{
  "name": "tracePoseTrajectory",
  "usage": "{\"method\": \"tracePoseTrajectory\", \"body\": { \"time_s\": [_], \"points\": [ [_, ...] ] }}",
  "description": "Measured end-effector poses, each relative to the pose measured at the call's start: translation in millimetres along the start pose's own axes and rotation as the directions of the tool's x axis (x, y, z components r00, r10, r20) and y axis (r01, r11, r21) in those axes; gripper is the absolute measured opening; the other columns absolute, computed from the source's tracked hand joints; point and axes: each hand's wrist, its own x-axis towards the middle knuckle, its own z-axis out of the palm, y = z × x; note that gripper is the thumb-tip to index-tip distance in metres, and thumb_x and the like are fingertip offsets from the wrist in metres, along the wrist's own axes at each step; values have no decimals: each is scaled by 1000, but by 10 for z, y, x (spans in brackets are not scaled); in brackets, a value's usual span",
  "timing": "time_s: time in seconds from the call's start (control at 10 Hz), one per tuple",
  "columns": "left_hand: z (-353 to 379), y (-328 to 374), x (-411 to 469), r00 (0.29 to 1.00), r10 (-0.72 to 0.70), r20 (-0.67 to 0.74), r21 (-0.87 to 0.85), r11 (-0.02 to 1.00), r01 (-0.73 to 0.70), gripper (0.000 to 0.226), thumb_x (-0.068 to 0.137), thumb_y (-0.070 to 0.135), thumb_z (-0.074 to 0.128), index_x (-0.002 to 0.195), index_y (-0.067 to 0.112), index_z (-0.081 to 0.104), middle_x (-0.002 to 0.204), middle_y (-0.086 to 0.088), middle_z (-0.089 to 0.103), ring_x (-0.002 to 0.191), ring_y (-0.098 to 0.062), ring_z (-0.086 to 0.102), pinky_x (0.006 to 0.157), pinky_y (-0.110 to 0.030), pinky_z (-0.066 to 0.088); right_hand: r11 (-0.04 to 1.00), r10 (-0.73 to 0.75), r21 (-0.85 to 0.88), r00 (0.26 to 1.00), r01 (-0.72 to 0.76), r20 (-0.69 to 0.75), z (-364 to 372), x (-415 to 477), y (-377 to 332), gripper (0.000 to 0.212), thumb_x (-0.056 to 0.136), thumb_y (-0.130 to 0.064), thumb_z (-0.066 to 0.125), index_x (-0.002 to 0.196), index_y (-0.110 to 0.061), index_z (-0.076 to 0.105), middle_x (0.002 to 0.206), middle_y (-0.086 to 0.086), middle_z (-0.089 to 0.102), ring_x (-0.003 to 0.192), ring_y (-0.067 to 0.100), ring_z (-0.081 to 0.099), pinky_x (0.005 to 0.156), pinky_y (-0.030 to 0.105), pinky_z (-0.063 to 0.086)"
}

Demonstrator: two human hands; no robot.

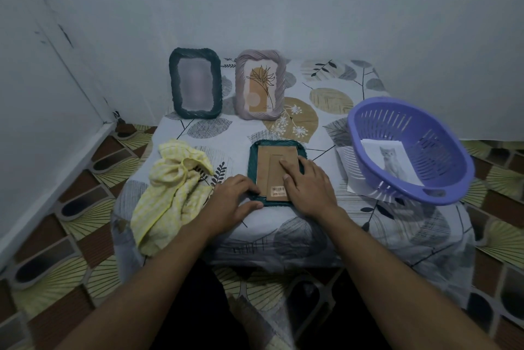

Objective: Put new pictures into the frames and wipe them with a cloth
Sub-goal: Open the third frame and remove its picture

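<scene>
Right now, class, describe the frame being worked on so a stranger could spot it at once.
Start at the leaf-print table; between the yellow cloth and the purple basket lies a teal frame. Unlike the dark frame and the pink frame standing behind it, this one lies face down, brown cardboard back up.

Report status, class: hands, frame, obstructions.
Left hand grips face-down teal ridged frame at near corner. Right hand presses flat on brown cardboard backing. Nothing blocking.
</scene>
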Motion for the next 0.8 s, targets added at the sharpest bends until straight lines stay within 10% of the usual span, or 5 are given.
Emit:
{"method": "tracePoseTrajectory", "body": {
  "time_s": [0.4,0.6,0.8],
  "points": [
    [-68,-22,101,981,-168,94,-89,980,176,31,74,67,60,90,42,68,111,23,52,113,-6,52,100,-53,39,1000,7,7,1000,-7,10,-24,-12,-13,48,105,-44,25,153,-43,25,162,9,21,149,29,17,121,44,10],
    [49,183,316,934,-357,-18,133,925,356,72,89,60,44,148,21,34,147,-6,42,136,-27,32,111,-47,25,1000,7,17,1000,-7,17,-36,-19,-27,48,105,-44,24,153,-43,24,163,9,19,150,29,14,121,43,8],
    [185,172,448,881,-473,-15,269,846,459,87,94,69,32,157,12,13,163,-7,19,151,-28,11,120,-48,8,1000,6,30,1000,-7,19,-39,-26,-30,48,106,-44,24,153,-43,23,164,8,17,151,28,11,121,43,6]
  ]
}}
